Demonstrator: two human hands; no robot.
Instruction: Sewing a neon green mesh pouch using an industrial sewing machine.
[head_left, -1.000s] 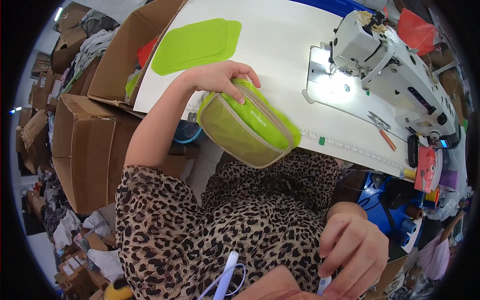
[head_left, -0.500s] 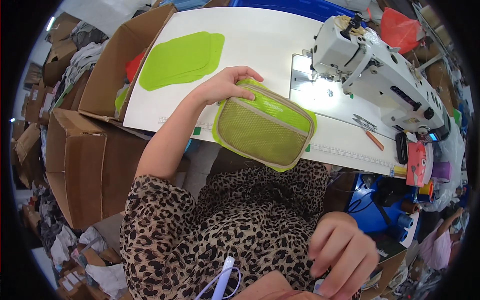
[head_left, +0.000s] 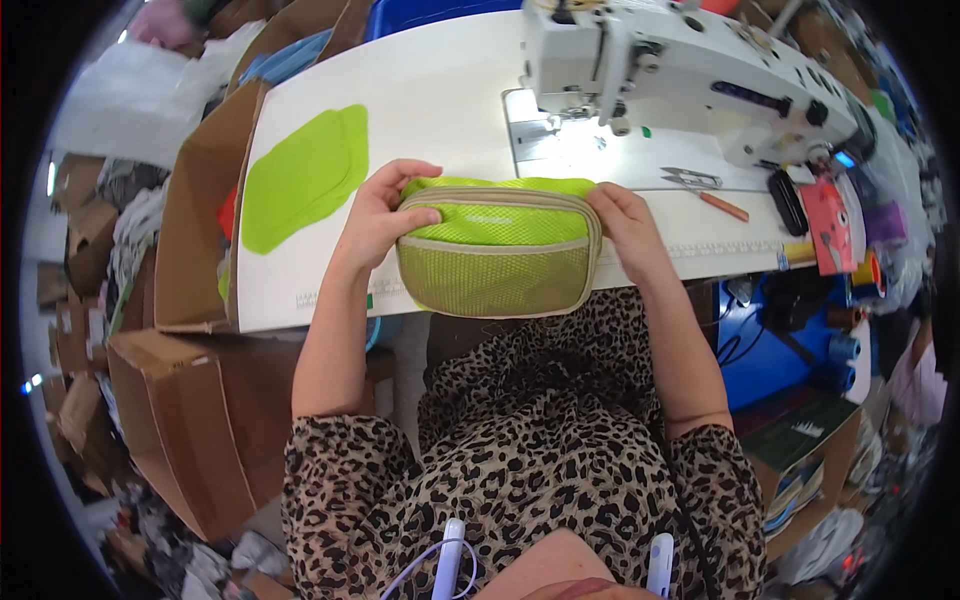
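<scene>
A lime-green pouch (head_left: 500,262) with a mesh front pocket and beige piping is held up at the table's near edge, its mesh face toward me. My left hand (head_left: 385,215) grips its upper left corner, thumb on the front and fingers behind. At the upper right corner, my right hand (head_left: 625,225) pinches the pouch's edge. Beyond the pouch stands a white sewing machine (head_left: 690,85), its lamp lighting the needle plate. Flat lime-green fabric pieces (head_left: 300,185) lie overlapping on the table to the left. The pouch's back is hidden.
The white table (head_left: 440,100) carries a measuring tape along its near edge. Thread snips (head_left: 692,178) and an orange-handled tool (head_left: 724,206) lie right of the pouch. Cardboard boxes (head_left: 205,410) stand at the left. A blue tray (head_left: 770,320) with thread spools sits lower right.
My right hand has come up from near my chest and taken the pouch's right corner. The pouch now sits more level. The whole view has turned and shifted.
</scene>
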